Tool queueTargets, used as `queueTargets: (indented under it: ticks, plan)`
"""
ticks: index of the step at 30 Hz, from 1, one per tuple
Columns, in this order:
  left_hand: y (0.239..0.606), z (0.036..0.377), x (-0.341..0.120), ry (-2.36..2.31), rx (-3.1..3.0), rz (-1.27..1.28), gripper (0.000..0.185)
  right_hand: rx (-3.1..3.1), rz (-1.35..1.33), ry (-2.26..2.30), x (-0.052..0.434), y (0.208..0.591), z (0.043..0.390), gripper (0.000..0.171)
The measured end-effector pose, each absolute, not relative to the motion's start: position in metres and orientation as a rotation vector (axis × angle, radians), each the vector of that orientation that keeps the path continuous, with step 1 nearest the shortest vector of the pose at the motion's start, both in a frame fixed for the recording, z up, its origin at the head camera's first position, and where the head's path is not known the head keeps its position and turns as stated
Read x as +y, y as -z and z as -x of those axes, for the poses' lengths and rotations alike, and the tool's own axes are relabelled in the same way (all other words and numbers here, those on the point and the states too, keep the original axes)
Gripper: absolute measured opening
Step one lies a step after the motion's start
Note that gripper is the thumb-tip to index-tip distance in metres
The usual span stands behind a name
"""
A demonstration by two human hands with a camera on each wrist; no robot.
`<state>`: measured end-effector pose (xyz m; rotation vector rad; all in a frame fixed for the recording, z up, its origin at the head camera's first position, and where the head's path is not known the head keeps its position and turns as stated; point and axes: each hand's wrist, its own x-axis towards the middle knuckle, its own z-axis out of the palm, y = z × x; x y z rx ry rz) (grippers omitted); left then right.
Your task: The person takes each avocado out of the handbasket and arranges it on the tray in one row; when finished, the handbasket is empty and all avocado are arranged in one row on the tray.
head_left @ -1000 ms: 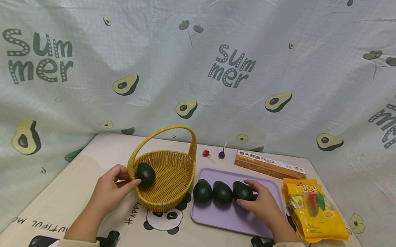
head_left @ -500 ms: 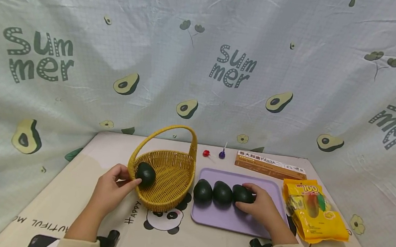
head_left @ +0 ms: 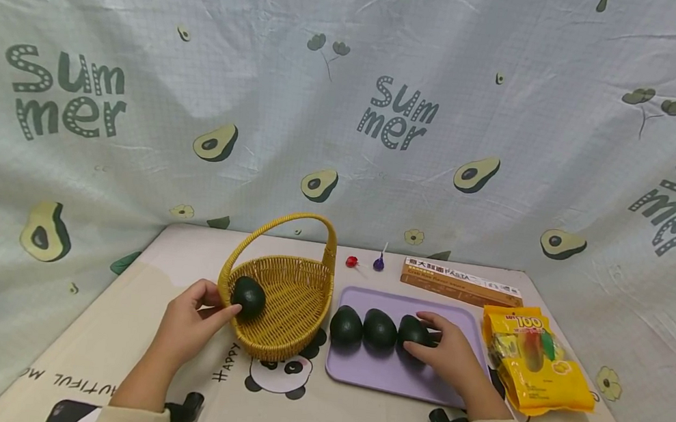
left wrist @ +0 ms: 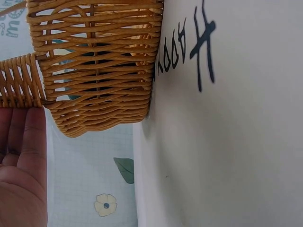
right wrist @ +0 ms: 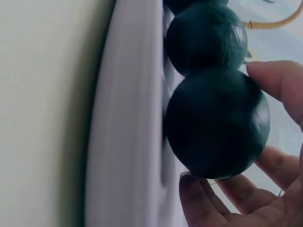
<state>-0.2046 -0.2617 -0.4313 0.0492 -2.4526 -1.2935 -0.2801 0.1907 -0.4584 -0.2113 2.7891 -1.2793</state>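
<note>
Right hand (head_left: 450, 350) has shifted slightly: its avocado (head_left: 414, 330) sits a touch further right and nearer than a second ago, with a shadow on the purple tray (head_left: 385, 375) under it. Left side looks unchanged.

Head view: left hand (head_left: 190, 323) holds the rim of the wicker basket (head_left: 284, 332), thumb tip against the dark avocado in the basket (head_left: 248, 296), fingers curled over the edge. Right hand's fingers wrap the rightmost of three avocados on the tray; the middle one (head_left: 379, 328) and left one (head_left: 346, 325) lie in a row, touching or nearly so. Cannot tell whether the gripped one is clear of the tray. Pasta box (head_left: 460, 282) lies behind the tray, yellow snack bag (head_left: 535, 362) to its right, two lollipops (head_left: 363, 262) between basket handle and box. Wrist straps and sleeves are cut off at the bottom edge.

Left wrist view: mostly basket wall (left wrist: 97, 66) and the printed table cover (left wrist: 227, 142). Only the palm edge and fingers (left wrist: 21, 156) show, laid against the weave; grip itself is out of frame. Avocado is just a dark patch through the weave.

Right wrist view: gripped avocado (right wrist: 217, 123) fills the frame, fingertips (right wrist: 279, 80) on top and below. Next avocado (right wrist: 206, 38) touches it; the third is cut off at the top. Tray rim (right wrist: 128, 142) is blurred.
</note>
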Motion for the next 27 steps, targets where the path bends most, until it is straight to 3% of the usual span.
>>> queueTargets:
  ticks: [27]
  plan:
    - [0.431, 0.204, -0.261, 1.3, -2.459, -0.055, 0.034, 2.806, 0.414, 1.363, 0.178, 0.429, 0.28, 0.063]
